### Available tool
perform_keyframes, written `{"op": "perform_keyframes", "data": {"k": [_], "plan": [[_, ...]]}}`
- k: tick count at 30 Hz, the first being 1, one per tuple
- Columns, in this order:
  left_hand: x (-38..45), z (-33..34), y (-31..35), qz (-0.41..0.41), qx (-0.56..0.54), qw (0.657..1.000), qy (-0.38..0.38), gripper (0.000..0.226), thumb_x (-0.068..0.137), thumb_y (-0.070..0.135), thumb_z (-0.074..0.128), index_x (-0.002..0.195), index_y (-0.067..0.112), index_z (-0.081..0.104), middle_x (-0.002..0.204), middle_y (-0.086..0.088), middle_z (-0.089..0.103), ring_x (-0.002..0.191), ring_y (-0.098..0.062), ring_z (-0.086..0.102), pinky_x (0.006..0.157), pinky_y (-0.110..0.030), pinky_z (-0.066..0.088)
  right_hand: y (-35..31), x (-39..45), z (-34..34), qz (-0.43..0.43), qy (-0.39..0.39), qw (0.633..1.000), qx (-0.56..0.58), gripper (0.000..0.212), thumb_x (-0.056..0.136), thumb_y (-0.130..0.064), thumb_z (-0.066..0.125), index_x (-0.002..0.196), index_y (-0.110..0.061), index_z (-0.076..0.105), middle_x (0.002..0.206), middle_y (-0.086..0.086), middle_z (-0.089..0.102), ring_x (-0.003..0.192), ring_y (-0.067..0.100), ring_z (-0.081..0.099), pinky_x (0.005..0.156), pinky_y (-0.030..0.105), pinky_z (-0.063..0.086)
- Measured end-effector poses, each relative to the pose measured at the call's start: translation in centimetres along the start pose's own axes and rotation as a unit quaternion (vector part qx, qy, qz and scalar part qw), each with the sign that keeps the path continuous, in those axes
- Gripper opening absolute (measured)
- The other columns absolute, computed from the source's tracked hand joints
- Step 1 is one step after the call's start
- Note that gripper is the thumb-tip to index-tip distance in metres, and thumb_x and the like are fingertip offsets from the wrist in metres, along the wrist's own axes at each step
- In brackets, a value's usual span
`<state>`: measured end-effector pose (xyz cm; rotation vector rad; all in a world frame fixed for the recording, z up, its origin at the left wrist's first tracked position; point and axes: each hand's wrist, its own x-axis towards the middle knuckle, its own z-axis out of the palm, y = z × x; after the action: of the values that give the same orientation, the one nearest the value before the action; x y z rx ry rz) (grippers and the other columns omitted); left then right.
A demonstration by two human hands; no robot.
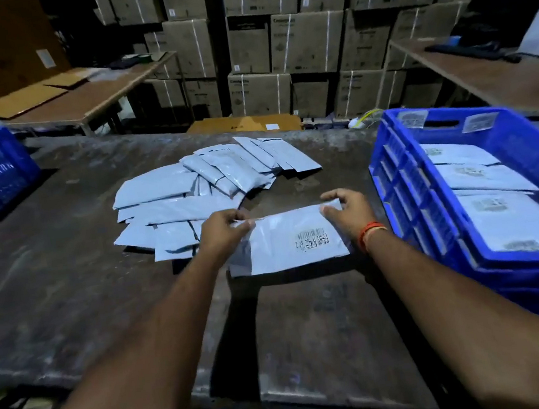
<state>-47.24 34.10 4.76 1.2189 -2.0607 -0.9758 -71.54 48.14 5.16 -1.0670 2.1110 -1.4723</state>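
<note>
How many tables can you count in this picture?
3: the dark worktable under the held packet, a brown table back left bearing cardboard, a second table back right. Others may be hidden.

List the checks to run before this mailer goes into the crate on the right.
1. Pinch of left hand on mailer top edge: ok.
2. Pinch of right hand on the other top corner: ok.
3. Printed label facing up: ok.
4. Flap sealed: cannot tell.
5. Room in crate on top of its stack: ok.
6. Nothing between mailer and crate: ok.
</note>
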Motion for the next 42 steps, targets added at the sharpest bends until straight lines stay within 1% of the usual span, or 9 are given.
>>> {"op": "perform_keyframes", "data": {"k": [6, 16, 21, 28, 32, 34, 36, 39, 42], "plan": [[-6.4, 3.6, -2.2, -0.069, 0.066, 0.995, 0.011, 0.008, 0.081, 0.025, 0.079, 0.086, 0.021, 0.075, 0.089, 0.002, 0.076, 0.09, -0.013, 0.068, 0.069, -0.021, 0.038, 5.7, -6.0, -0.6, 0.085, -0.007, 0.995, -0.056, 0.019, 0.077, -0.015, 0.076, 0.094, -0.024, 0.074, 0.09, 0.002, 0.072, 0.086, 0.022, 0.066, 0.083, 0.03, 0.054], [-9.2, 6.4, -1.7, -0.126, 0.157, 0.979, 0.03, 0.041, 0.09, 0.028, 0.063, 0.128, 0.013, 0.06, 0.128, -0.016, 0.061, 0.12, -0.036, 0.057, 0.099, -0.039, 0.046, 7.4, -10.0, -0.9, 0.189, 0.081, 0.976, -0.069, 0.021, 0.081, -0.009, 0.064, 0.068, -0.025, 0.067, 0.083, 0.001, 0.074, 0.083, 0.023, 0.07, 0.079, 0.029, 0.056], [-8.5, 7.7, -0.2, -0.174, 0.187, 0.966, -0.021, 0.053, 0.087, 0.045, 0.059, 0.127, 0.011, 0.057, 0.132, -0.017, 0.059, 0.122, -0.036, 0.057, 0.1, -0.042, 0.049, 4.6, -11.7, -0.5, 0.239, 0.132, 0.959, -0.071, 0.019, 0.081, -0.003, 0.058, 0.086, -0.01, 0.074, 0.094, 0.01, 0.074, 0.094, 0.03, 0.068, 0.082, 0.028, 0.05], [-7.6, 9.7, 0.9, -0.073, 0.28, 0.95, -0.12, 0.047, 0.086, 0.047, 0.057, 0.12, 0.015, 0.066, 0.128, -0.014, 0.063, 0.12, -0.033, 0.057, 0.101, -0.039, 0.046, 3.5, -16.4, 2.9, 0.21, 0.02, 0.974, -0.082, 0.005, 0.069, -0.011, 0.066, 0.068, -0.015, 0.064, 0.076, 0.006, 0.071, 0.074, 0.027, 0.069, 0.072, 0.031, 0.058], [-6.9, 10.4, 0.8, -0.01, 0.269, 0.955, -0.129, 0.033, 0.091, 0.031, 0.054, 0.116, 0.013, 0.063, 0.121, -0.014, 0.067, 0.116, -0.033, 0.06, 0.098, -0.039, 0.042, 2.5, -17.8, 3.1, 0.279, -0.162, 0.939, 0.118, 0.023, 0.084, 0.003, 0.059, 0.069, -0.014, 0.062, 0.071, 0.015, 0.067, 0.057, 0.022, 0.068, 0.051, 0.027, 0.054], [-6.6, 10.5, 0.6, 0.011, 0.245, 0.961, -0.131, 0.028, 0.088, 0.03, 0.055, 0.111, 0.016, 0.06, 0.112, -0.011, 0.071, 0.112, -0.033, 0.061, 0.095, -0.039, 0.04, 2.3, -17.9, 2.4, 0.294, -0.163, 0.931, 0.141, 0.02, 0.09, 0.007, 0.052, 0.077, -0.007, 0.06, 0.073, 0.018, 0.067, 0.057, 0.026, 0.069, 0.045, 0.022, 0.05], [-6.8, 10.5, 0.6, 0.022, 0.234, 0.961, -0.146, 0.046, 0.079, 0.05, 0.058, 0.112, 0.018, 0.058, 0.111, -0.009, 0.069, 0.113, -0.033, 0.06, 0.096, -0.04, 0.037, 3.0, -17.3, 1.8, 0.301, -0.062, 0.939, 0.153, 0.02, 0.088, 0.012, 0.047, 0.077, -0.002, 0.056, 0.068, 0.021, 0.061, 0.051, 0.028, 0.061, 0.039, 0.022, 0.044], [-7.7, 10.6, 0.5, 0.055, 0.273, 0.945, -0.171, 0.107, 0.051, 0.094, 0.047, 0.129, 0.021, 0.049, 0.123, -0.008, 0.058, 0.119, -0.031, 0.05, 0.1, -0.044, 0.04, 4.6, -16.1, 1.1, 0.299, 0.042, 0.942, 0.149, 0.016, 0.082, 0.005, 0.051, 0.072, -0.005, 0.059, 0.062, 0.016, 0.063, 0.047, 0.027, 0.061, 0.054, 0.033, 0.051], [-8.8, 11.0, 0.5, 0.104, 0.313, 0.919, -0.215, 0.129, 0.048, 0.09, 0.06, 0.154, 0.027, 0.021, 0.141, -0.006, 0.045, 0.129, -0.033, 0.036, 0.106, -0.048, 0.039, 5.3, -15.6, 0.7, 0.287, 0.068, 0.942, 0.158, 0.017, 0.083, 0.0, 0.053, 0.07, -0.007, 0.061, 0.058, 0.013, 0.063, 0.045, 0.026, 0.059, 0.061, 0.038, 0.05]]}}
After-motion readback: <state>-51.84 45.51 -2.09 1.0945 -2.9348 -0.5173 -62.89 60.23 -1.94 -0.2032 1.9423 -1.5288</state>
